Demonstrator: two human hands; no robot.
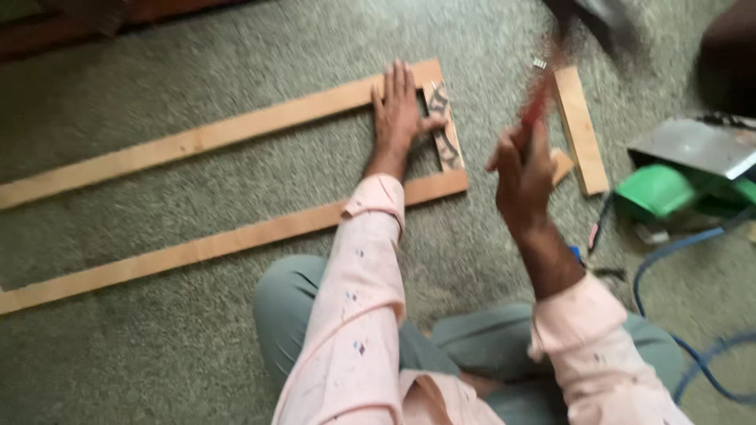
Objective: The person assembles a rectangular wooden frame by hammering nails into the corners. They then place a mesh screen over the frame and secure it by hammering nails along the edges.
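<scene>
Left hand [400, 110] lies flat, fingers spread, grasping nothing, pressed on the wooden frame [228, 134] at its corner, twelve o'clock from the seated person; frame rests on grey-green carpet [157, 354], its long rails running off toward nine o'clock; right hand [524, 169] raised, clenched on a red-handled hammer [567, 47], head blurred at one o'clock; loose wood piece [581, 130] just beside; green power tool [669, 193] and blue cord [693, 354] at three o'clock.
</scene>
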